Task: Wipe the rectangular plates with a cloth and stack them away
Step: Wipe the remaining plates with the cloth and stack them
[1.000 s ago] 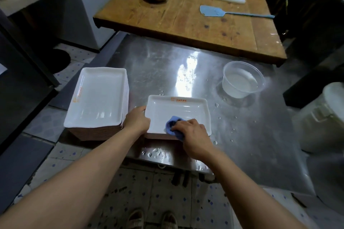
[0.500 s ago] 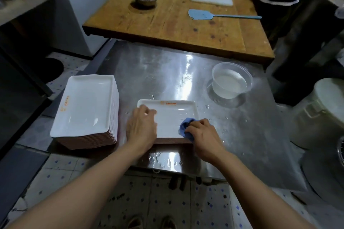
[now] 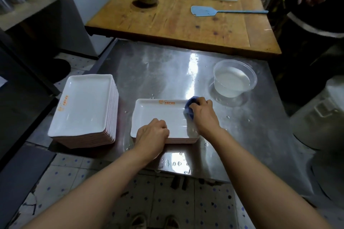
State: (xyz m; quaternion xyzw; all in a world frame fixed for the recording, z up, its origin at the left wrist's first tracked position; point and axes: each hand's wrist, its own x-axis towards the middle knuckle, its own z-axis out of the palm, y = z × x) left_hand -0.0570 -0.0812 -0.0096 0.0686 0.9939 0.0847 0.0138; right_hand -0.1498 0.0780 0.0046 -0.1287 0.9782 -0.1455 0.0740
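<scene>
Plate (image 3: 160, 117) lies on steel table (image 3: 149, 72), long axis left-right — right hand (image 3: 202, 113) grips cloth (image 3: 189, 109) at its far right corner; left hand (image 3: 151, 134), fingers curled, pins near edge. Stack (image 3: 83, 106) sits left, nearer left hand.

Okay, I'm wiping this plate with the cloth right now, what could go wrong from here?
1. The plate being wiped lies near the steel table's front edge. The left hand holds only its near rim, so a hard stroke might slide it off.
2. The right hand works the blue cloth close to the clear tub of water; a wide swipe could knock it.
3. The tall stack of plates sits at the table's left edge, and droplets wet the steel; a bump might shift it.
</scene>
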